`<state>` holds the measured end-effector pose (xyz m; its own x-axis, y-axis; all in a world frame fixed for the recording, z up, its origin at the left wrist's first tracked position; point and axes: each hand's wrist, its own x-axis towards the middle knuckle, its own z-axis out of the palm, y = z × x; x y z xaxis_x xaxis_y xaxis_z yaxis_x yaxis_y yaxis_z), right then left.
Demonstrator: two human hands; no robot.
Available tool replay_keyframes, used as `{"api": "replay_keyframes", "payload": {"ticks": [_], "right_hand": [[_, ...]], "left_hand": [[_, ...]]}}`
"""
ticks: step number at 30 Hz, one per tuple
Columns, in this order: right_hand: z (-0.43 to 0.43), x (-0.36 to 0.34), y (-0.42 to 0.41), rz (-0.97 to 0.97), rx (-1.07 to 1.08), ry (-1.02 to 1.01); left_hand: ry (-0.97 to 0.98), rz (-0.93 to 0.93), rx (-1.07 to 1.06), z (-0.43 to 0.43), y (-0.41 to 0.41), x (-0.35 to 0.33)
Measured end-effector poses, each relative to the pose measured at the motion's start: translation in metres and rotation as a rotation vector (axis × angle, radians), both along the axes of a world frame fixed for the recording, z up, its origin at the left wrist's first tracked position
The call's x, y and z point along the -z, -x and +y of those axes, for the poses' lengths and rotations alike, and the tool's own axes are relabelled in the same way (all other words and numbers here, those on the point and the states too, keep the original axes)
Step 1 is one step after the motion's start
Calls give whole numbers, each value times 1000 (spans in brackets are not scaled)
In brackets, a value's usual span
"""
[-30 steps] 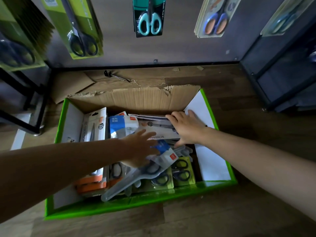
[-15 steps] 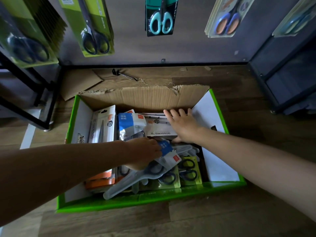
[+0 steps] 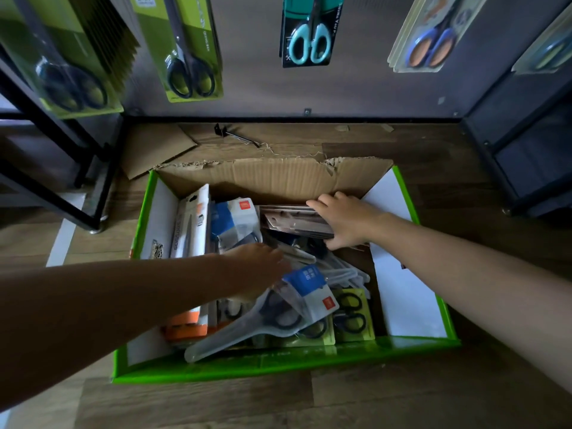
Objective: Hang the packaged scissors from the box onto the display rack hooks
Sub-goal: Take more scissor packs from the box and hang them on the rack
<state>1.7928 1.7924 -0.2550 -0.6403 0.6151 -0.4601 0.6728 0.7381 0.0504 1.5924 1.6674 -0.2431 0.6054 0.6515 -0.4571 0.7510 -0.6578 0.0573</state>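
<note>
A green-edged cardboard box (image 3: 278,363) stands open on a wooden floor (image 3: 402,397), crammed with packaged scissors in overlapping layers, so most packs show only a corner or a handle loop. The right hand (image 3: 349,221) reaches to the far right of the box and grips a stack of flat grey packs (image 3: 291,218), fingers over its far edge and thumb under the near side. The left hand (image 3: 257,270) is near the middle, well apart from the right, its fingertips buried among the packs beside a clear blister pack with a blue card (image 3: 305,289). Whether it holds anything cannot be told. Both forearms run out of the picture. The box's far flap (image 3: 278,178) is torn. Beyond it a loose black hook (image 3: 238,136) lies on the floor. Above, a green pack (image 3: 188,48), a teal pack (image 3: 309,35) and a blue-and-orange pack (image 3: 430,41) hang against the grey wall, their tops and hooks cut off.
</note>
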Motion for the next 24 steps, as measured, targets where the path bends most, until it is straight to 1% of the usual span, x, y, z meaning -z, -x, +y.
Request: {"api": "replay_keyframes", "payload": {"ticks": [3,5,8,10,15,17,20,22,24], "right_hand": [[1,-1,3,8,40,8],[-7,4,6,-3,83,-10],[-29,20,15,-48,160,-119],[-37,26,21,-27,178,-171],[-35,20,33,-8,168,-175],[-28,15,35,23,169,-128],[-11,1,33,141,157,-15],[-6,-9,29,177,133,19],[-4,-19,24,194,141,33]], "left_hand": [[-9,55,-118,7,10,1],[15,60,-142,11,17,1],[77,49,-156,12,23,4],[102,28,-193,10,22,5],[151,-106,-335,10,23,4],[157,-169,-385,10,22,-1],[129,-289,-485,8,22,-9],[102,-370,-540,6,20,-15],[79,-389,-563,5,18,-21]]}}
